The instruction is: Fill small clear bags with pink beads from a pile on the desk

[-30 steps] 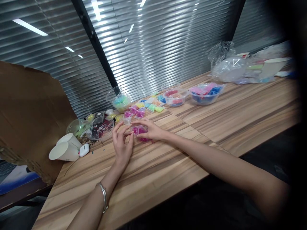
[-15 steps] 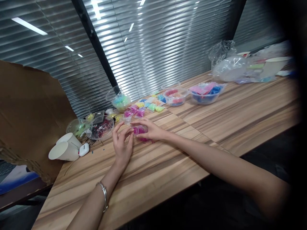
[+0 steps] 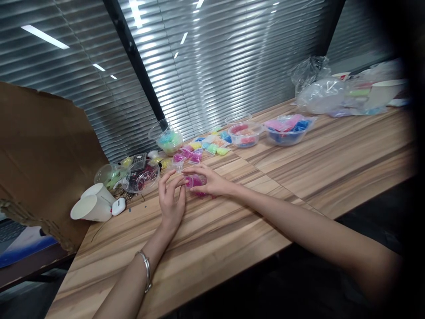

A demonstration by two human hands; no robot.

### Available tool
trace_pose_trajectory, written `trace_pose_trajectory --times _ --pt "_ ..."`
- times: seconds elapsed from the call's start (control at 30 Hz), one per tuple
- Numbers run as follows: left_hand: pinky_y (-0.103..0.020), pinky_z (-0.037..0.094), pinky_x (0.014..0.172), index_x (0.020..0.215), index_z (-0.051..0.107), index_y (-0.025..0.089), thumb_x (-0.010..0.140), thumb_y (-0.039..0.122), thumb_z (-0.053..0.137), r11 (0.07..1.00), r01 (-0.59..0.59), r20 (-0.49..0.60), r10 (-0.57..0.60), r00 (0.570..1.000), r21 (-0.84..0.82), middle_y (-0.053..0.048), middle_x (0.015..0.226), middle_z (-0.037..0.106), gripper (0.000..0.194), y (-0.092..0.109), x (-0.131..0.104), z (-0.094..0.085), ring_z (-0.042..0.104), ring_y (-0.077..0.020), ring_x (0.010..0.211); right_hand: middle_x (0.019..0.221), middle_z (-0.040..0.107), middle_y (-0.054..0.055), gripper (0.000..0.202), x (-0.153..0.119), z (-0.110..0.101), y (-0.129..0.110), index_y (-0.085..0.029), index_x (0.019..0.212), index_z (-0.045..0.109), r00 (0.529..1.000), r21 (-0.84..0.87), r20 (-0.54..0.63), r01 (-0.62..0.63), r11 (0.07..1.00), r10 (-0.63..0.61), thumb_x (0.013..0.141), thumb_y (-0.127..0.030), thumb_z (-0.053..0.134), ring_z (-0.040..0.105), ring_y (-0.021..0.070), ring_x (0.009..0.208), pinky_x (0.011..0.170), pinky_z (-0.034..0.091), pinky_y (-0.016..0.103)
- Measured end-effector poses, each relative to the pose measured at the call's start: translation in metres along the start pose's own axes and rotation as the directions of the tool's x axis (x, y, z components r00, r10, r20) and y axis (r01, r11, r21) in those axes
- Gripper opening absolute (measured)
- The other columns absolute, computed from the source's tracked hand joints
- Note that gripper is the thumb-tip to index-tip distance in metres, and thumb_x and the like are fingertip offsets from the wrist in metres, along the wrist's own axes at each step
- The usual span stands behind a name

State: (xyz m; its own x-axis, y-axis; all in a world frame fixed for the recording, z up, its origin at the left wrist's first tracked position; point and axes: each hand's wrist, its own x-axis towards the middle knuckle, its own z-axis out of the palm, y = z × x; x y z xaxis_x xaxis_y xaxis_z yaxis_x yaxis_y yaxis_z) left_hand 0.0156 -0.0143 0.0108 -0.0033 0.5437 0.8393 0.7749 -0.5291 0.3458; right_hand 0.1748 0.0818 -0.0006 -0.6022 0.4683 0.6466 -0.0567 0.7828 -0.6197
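Between my hands is a small clear bag of magenta material (image 3: 195,180), close above the wooden table (image 3: 212,230). My right hand (image 3: 210,180) curls round its right side, with the thumb and fingers on the bag. At its left end, the fingertips of my left hand (image 3: 171,197) are pinched together; they meet the bag's edge. More magenta shows under my right hand, partly hidden by the fingers. Just beyond lie other magenta bags (image 3: 195,156) and a clear empty-looking bag (image 3: 178,166).
Behind are yellow, green, blue and orange bags and bowls (image 3: 245,135) (image 3: 287,130) (image 3: 169,141). Left are a bowl of dark and red bits (image 3: 148,177), paper cups (image 3: 89,208), a white case (image 3: 118,206) and cardboard (image 3: 43,164). Plastic bags (image 3: 322,95) lie far right.
The whole view has shifted slightly, so things appear a little further right. Both hands stay at the magenta bag, with only slight finger movement.
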Motion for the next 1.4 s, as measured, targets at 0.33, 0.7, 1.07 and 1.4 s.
trace_pose_trajectory --times 0.33,0.7,1.07,1.4 --pt "-0.043 0.044 0.103 0.110 0.060 0.021 0.082 0.013 0.058 0.991 -0.060 -0.013 0.062 0.998 0.123 -0.009 0.119 0.052 0.029 0.000 0.002 -0.002 0.049 -0.0197 0.118 0.128 0.052 0.004 0.056 -0.002 0.003 0.003 -0.032 0.131 0.049 0.999 0.008 0.016 -0.032 0.999 0.032 0.079 -0.040 0.069 0.042 0.0235 0.122 0.104 0.037 0.044" --pt "-0.029 0.055 0.078 0.111 0.060 0.021 0.082 0.018 0.061 0.995 -0.008 -0.045 0.013 0.999 0.095 -0.008 0.112 0.049 0.029 0.001 -0.001 -0.002 0.056 -0.0142 0.094 0.128 0.053 0.002 0.055 -0.001 0.002 -0.002 -0.033 0.130 0.050 1.000 -0.005 0.027 -0.013 1.000 0.013 0.079 -0.038 0.070 0.042 0.0241 0.122 0.104 0.036 0.046" --pt "-0.037 0.045 0.092 0.085 0.063 0.019 0.079 0.007 0.049 0.986 0.118 0.057 -0.125 0.991 0.116 -0.006 0.098 0.052 0.019 -0.006 0.001 0.001 0.052 -0.0181 0.100 0.133 0.049 0.004 0.055 0.007 -0.007 -0.004 -0.031 0.131 0.047 0.916 0.145 -0.368 -0.116 0.983 0.163 0.081 -0.038 0.067 0.046 0.0223 0.123 0.104 0.039 0.041" --pt "-0.056 0.032 0.098 0.071 0.066 0.023 0.068 0.019 0.064 0.905 0.144 0.307 -0.280 0.910 0.401 -0.008 0.113 0.055 0.006 -0.015 -0.010 0.009 0.036 -0.0331 0.121 0.131 0.052 0.006 0.049 0.009 -0.007 0.006 -0.026 0.126 0.049 0.871 0.221 -0.448 -0.113 0.969 0.204 0.080 -0.032 0.067 0.050 0.0208 0.122 0.103 0.040 0.039"
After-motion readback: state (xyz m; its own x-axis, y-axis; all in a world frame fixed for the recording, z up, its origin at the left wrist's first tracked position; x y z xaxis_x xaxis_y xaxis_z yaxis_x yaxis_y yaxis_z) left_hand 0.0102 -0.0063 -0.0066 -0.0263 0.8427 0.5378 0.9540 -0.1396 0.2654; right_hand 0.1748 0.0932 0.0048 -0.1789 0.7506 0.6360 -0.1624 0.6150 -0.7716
